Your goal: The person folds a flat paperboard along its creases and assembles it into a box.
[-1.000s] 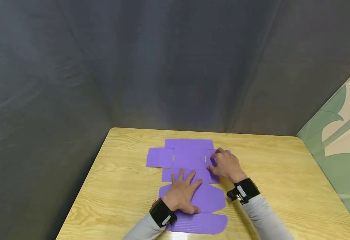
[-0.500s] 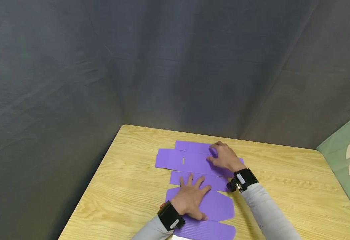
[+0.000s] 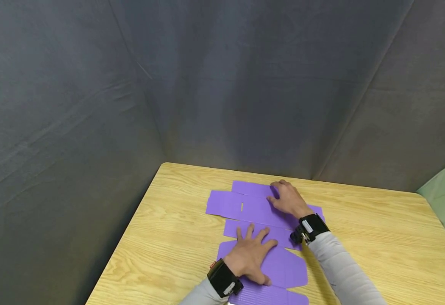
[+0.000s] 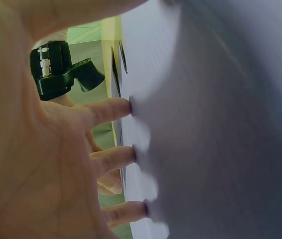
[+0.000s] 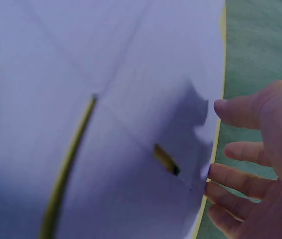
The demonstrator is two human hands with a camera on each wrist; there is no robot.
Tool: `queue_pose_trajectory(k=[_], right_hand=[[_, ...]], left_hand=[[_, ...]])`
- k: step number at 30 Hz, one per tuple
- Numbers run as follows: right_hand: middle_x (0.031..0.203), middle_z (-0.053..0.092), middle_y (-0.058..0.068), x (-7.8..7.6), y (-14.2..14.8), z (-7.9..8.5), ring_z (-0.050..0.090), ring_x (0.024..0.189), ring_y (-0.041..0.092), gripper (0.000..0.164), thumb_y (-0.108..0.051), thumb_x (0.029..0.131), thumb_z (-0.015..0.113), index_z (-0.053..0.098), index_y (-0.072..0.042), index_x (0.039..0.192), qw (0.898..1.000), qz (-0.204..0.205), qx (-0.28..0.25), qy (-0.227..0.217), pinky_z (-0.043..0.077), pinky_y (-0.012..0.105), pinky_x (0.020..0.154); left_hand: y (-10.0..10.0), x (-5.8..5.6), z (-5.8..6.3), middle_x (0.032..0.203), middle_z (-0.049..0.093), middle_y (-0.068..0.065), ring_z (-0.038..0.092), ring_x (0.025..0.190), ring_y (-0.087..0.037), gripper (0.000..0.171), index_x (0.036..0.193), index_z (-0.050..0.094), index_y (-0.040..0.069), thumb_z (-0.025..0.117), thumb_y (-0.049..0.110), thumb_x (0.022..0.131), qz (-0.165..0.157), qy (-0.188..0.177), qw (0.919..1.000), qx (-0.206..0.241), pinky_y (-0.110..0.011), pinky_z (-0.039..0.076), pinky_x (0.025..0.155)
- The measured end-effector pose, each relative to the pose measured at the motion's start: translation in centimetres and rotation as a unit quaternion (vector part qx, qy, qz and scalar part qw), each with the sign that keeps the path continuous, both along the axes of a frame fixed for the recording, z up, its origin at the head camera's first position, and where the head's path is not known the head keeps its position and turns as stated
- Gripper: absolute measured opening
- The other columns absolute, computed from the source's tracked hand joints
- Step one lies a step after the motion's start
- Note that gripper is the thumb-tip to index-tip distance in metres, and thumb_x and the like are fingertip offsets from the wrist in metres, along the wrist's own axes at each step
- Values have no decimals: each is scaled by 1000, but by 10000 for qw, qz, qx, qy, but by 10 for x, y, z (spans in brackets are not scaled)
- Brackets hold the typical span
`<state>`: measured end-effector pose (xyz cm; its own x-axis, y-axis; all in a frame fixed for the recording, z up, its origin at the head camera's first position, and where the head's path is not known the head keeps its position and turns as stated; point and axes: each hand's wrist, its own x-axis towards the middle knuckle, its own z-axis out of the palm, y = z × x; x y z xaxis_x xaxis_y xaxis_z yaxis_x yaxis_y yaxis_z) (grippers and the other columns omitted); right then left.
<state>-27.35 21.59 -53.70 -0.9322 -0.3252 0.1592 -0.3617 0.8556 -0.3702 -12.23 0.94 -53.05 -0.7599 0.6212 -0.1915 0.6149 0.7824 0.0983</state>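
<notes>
Across the purple corrugated cardboard box blank (image 3: 260,209), which lies unfolded and nearly flat on the wood-grain surface (image 3: 161,241), two bare hands are set to different ends. Over the blank's nearer half, the left hand (image 3: 248,257) has its fingers fanned and straight, gripping nothing; the left wrist view shows its palm arched above the sheet and the fingertips meeting it. That wide spread probably serves to spread pressure and keep the blank from sliding or lifting.

Toward the blank's far edge, the right hand (image 3: 289,201) leans in with lightly bent, parted fingers and no grip. Its fingertips reach the far flap (image 3: 249,187) while the thumb lies just nearer, so the two seem to straddle the crease there, perhaps to flatten or work it.

In the blank's wide panel, left of the right hand, a narrow slot (image 3: 241,207) lets the wood show through, likely cut to take a tab. The right wrist view shows a longer cut (image 5: 71,164), presumably there so neighbouring flaps can bend separately.

Wristband cameras sit on the left wrist (image 3: 224,277) and right wrist (image 3: 311,226), above the blank's near and right sides. Beyond the blank hangs dark cloth (image 3: 222,93).
</notes>
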Motion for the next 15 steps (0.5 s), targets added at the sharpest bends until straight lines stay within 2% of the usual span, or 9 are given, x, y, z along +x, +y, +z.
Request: queue_pose_trajectory(k=[7, 15], right_hand=[[129, 68, 31, -3, -2, 8, 67, 120, 49, 46, -19, 93, 79, 69, 9, 128, 9999, -14, -98, -30, 54, 62, 104], [128, 68, 29, -5, -2, 19, 68, 118, 49, 47, -19, 94, 78, 68, 8, 131, 9998, -64, -158, 50, 55, 62, 102]], left_hand=[[-2, 1, 1, 172, 32, 8, 35, 156, -40, 110, 159, 41, 48, 89, 76, 64, 81, -17, 9999, -93, -74, 38, 116], [-3, -3, 2, 173, 31, 9, 34, 156, -39, 110, 160, 40, 49, 87, 77, 65, 92, 7, 9997, -216, -73, 37, 117]])
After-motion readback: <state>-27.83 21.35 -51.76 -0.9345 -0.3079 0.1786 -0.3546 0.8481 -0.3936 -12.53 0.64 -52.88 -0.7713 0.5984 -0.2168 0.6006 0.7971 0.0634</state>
